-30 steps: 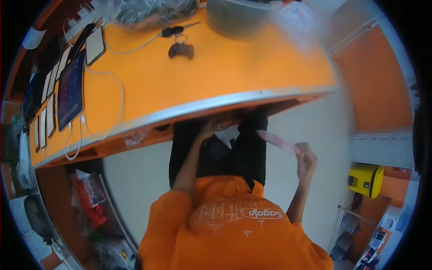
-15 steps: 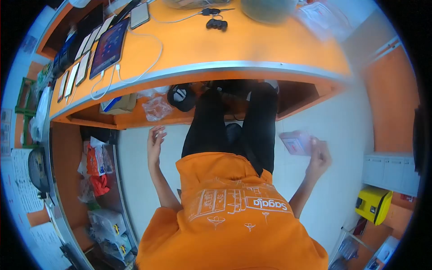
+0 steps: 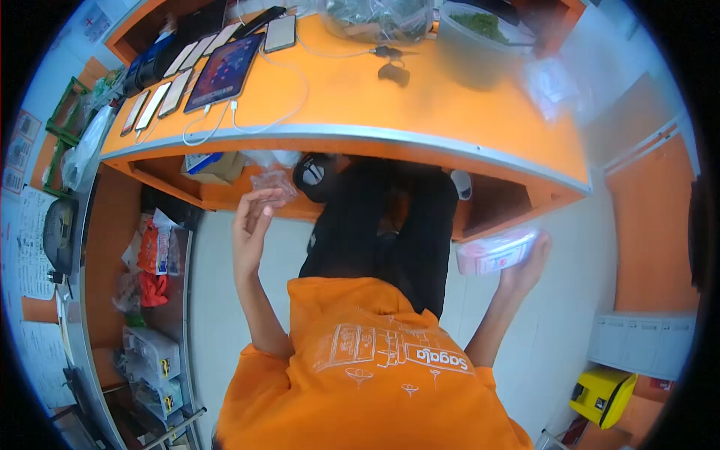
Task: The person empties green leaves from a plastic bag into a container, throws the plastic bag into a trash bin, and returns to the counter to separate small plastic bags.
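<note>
My right hand [image 3: 526, 264], out to the right above the pale floor, holds a pink-and-white packet [image 3: 495, 253] in shiny clear wrap. The packet lies roughly level and points in toward my legs, gripped at its right end; it is somewhat blurred. On the other side, my left hand [image 3: 253, 225] is raised in front of the desk edge with its fingers loosely apart and nothing in it. Behind its fingertips, on the shelf under the desk, is a crumpled clear plastic bag [image 3: 273, 182]. I cannot tell that they touch.
The orange desk [image 3: 352, 105] bears a tablet [image 3: 223, 71], several phones, white cables, keys [image 3: 394, 73] and a clear tub [image 3: 484, 45] with something green. Below are a black cap [image 3: 313, 178] and a cardboard box [image 3: 215, 166]. A yellow case [image 3: 604, 397] stands at right.
The packet has turned and shows its long side, still in my right hand. My left hand has come up closer to the desk edge. The whole view has shifted a little.
</note>
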Demonstrator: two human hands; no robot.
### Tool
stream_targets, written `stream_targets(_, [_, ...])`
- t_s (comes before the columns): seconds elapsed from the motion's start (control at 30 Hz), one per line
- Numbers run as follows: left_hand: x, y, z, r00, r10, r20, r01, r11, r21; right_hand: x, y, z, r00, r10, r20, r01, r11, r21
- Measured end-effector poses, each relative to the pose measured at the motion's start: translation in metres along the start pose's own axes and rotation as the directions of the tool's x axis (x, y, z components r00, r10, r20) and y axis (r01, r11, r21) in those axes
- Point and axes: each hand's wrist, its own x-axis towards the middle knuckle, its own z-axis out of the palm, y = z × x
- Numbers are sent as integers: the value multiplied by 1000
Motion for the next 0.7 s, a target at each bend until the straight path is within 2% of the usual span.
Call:
stream_targets(0.03, [6,7,3,1000,28,0,-28,999,16,0,-11,20,998,53,-20,-52,997,51])
stream_targets(0.1, [20,21,9,996,88,12,-89,995,44,12,-10,38,996,-85,29,87,993,-75])
stream_targets(0.13, [30,26,12,995,100,15,-100,994,51,24,-6,32,991,-91,102,103,988,-116])
stream_targets(0.2, [55,35,22,991,132,33,-133,989,61,44,-5,52,999,-20,-38,14,987,-159])
stream_targets(0.23, [69,39,30,986,160,36,-161,987,29,60,0,39,969,13,248,-82,959,271])
stream_targets(0.27, [84,41,40,981,189,38,-189,982,-6,76,4,26,857,45,513,-365,756,543])
stream_targets(0.3, [101,41,49,975,220,39,-218,975,-44,89,3,35,888,58,456,-300,823,482])
stream_targets(0.33, [117,39,59,967,249,62,-248,969,-19,95,-3,65,980,90,179,-144,937,317])
stream_targets(0.37, [134,35,67,959,271,86,-273,962,6,90,-13,108,991,56,-123,-43,994,101])
stream_targets(0.4, [151,29,76,945,302,123,-305,952,6,92,-22,136,911,-40,-410,-18,990,-138])
stream_targets(0.5, [186,24,94,935,254,246,-269,963,27,112,-34,137,978,66,-196,-68,998,-4])
stream_targets(0.53, [192,19,96,919,252,303,-256,966,-28,112,-37,168,921,-4,-390,-83,975,-206])
stream_targets(0.6, [197,11,101,880,246,406,-209,969,-132,111,-27,172,991,-84,-108,52,963,-266])
stream_targets(0.67, [198,20,116,786,187,589,-48,969,-243,107,-10,180,967,-200,159,236,938,-254])
stream_targets(0.7, [202,29,127,727,184,662,-50,975,-216,104,0,188,946,-209,248,270,931,-245])
